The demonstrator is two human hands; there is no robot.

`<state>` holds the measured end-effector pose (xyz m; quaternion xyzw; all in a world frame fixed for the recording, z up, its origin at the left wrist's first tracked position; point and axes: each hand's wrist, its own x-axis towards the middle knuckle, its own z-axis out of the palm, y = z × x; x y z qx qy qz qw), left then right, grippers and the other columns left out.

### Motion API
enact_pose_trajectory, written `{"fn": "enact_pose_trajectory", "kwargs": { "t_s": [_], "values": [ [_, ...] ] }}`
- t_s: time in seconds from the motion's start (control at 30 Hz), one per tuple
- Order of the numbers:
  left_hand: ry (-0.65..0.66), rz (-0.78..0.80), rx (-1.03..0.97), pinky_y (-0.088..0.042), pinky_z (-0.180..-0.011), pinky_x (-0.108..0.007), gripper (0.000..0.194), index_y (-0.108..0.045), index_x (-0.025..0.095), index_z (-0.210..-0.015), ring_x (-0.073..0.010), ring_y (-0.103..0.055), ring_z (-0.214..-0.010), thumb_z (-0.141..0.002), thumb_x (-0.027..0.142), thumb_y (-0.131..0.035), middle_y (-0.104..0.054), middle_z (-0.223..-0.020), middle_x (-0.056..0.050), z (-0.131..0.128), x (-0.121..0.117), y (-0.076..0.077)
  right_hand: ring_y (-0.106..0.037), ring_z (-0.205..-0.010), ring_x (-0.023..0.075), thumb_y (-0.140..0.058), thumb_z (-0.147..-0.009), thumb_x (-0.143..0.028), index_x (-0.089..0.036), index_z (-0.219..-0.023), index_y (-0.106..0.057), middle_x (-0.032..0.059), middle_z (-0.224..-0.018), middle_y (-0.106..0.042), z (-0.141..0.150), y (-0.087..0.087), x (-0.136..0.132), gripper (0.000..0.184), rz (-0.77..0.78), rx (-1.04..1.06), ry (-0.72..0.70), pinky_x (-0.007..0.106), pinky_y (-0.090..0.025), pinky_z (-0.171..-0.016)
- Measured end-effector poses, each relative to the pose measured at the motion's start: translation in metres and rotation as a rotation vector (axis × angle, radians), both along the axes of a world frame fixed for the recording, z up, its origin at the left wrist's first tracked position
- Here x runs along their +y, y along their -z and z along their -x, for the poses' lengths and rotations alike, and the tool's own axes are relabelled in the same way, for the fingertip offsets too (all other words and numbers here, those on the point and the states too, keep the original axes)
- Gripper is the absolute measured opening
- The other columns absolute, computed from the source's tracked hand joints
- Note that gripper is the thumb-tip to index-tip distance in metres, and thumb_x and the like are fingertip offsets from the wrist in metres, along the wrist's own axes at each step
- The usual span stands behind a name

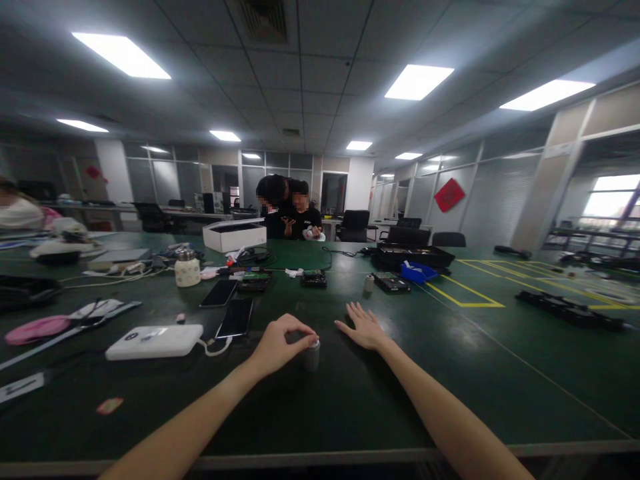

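Note:
My left hand (283, 343) is closed in a pinch at the top of a small grey metal-looking cylinder (312, 357), which stands upright on the dark green table (350, 420). Its exact kind is hard to make out. To the right, my right hand (363, 327) lies flat on the tabletop, fingers spread, holding nothing. A black smartphone (235, 319) lies just beyond my left hand. Left of it is a white power bank (155, 341) with a short white cable. Another small cylinder (369, 283) stands farther back, beside a hard drive (393, 282).
Circuit boards (314, 279), a second phone (219, 293) and a cream bottle (187, 270) occupy the table's middle and left. Behind them stands an open white box (235, 235). A blue tray (418, 272) and black case (413, 253) sit back right. Two people (305, 217) are across the table.

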<state>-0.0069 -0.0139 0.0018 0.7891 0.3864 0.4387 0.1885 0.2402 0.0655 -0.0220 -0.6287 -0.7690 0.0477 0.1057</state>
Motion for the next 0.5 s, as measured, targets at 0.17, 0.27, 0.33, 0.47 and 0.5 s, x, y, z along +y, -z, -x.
{"fn": "enact_pose_trajectory", "kwargs": {
  "t_s": [0.17, 0.27, 0.33, 0.47, 0.5],
  "values": [
    [0.013, -0.001, 0.001, -0.046, -0.076, -0.031, 0.019, -0.074, 0.024, -0.083, -0.0203, -0.059, -0.085, -0.077, 0.038, -0.063, -0.07, -0.084, -0.005, -0.001, 0.001, 0.002, -0.007, -0.141, 0.0228, -0.025, -0.084, -0.067, -0.01, -0.144, -0.02, 0.0109, -0.151, -0.016, -0.002, 0.003, 0.0, 0.083, -0.064, 0.009, 0.074, 0.042, -0.005, -0.113],
    [0.019, 0.003, 0.008, -0.046, -0.077, -0.032, 0.019, -0.074, 0.024, -0.083, -0.0208, -0.058, -0.087, -0.076, 0.038, -0.063, -0.071, -0.084, -0.005, -0.001, 0.002, 0.003, -0.007, -0.141, 0.0215, -0.026, -0.088, -0.061, -0.013, -0.144, -0.022, 0.0092, -0.151, -0.017, -0.003, 0.002, 0.002, 0.074, -0.17, 0.016, 0.097, 0.042, -0.002, -0.113],
    [0.024, 0.007, 0.015, -0.045, -0.078, -0.032, 0.02, -0.074, 0.024, -0.084, -0.0212, -0.058, -0.088, -0.077, 0.039, -0.063, -0.07, -0.084, -0.005, -0.001, 0.002, 0.003, -0.013, -0.14, 0.0216, -0.028, -0.089, -0.058, -0.015, -0.142, -0.027, 0.0085, -0.15, -0.022, -0.003, 0.003, 0.002, 0.068, -0.135, 0.033, 0.078, 0.042, -0.005, -0.112],
    [0.044, 0.065, 0.028, -0.044, -0.078, -0.032, 0.022, -0.074, 0.026, -0.089, -0.0217, -0.056, -0.09, -0.077, 0.04, -0.062, -0.069, -0.089, -0.006, -0.001, 0.001, 0.002, -0.03, -0.135, 0.0244, -0.04, -0.088, -0.051, -0.014, -0.135, -0.043, 0.0113, -0.141, -0.042, -0.001, -0.004, -0.003, 0.059, -0.152, 0.203, 0.051, 0.043, -0.017, -0.111],
    [0.051, 0.08, 0.022, -0.043, -0.077, -0.031, 0.023, -0.074, 0.026, -0.091, -0.0216, -0.055, -0.091, -0.077, 0.04, -0.062, -0.068, -0.09, -0.006, -0.001, 0.001, 0.002, -0.035, -0.132, 0.0245, -0.041, -0.088, -0.048, -0.015, -0.131, -0.047, 0.0115, -0.137, -0.047, 0.002, -0.008, -0.007, 0.055, -0.244, 0.301, 0.049, 0.042, -0.02, -0.11]
  ]
}}
